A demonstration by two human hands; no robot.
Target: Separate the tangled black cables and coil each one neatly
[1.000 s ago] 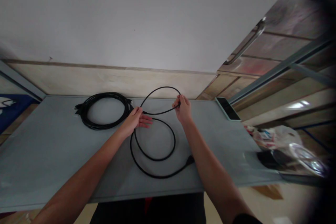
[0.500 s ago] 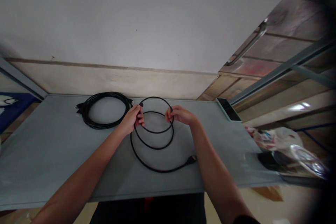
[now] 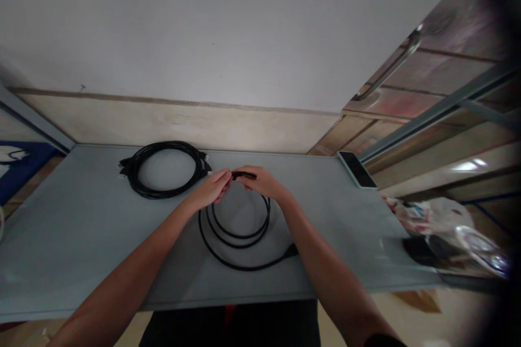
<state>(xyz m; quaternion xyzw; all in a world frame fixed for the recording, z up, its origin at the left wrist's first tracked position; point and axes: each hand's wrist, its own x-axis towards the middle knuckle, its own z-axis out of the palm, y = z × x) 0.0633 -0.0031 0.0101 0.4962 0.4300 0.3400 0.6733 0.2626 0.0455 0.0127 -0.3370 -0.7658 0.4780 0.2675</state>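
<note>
A black cable (image 3: 240, 245) lies partly looped on the grey table, and its upper part runs into both my hands. My left hand (image 3: 220, 183) is closed on the cable at the top left of the loops. Close beside it, my right hand (image 3: 257, 179) pinches the same cable, where a dark stretch shows along its fingers. One thick plug (image 3: 291, 250) of this cable rests on the table near my right forearm, which partly covers it. To the left of my left hand sits a separate coil of black cable (image 3: 142, 188), with plugs sticking out at both sides.
A phone (image 3: 358, 169) lies at the table's (image 3: 81, 238) back right corner. The wall (image 3: 203, 127) rises directly behind the table. Off the right end are a plastic bag (image 3: 443, 214) and a dark shiny container (image 3: 419, 249). A blue surface (image 3: 24, 173) shows at far left.
My right hand has moved left and up against my left hand, bringing the cable's loop in with it. The loops have closed in and slid slightly nearer to me.
</note>
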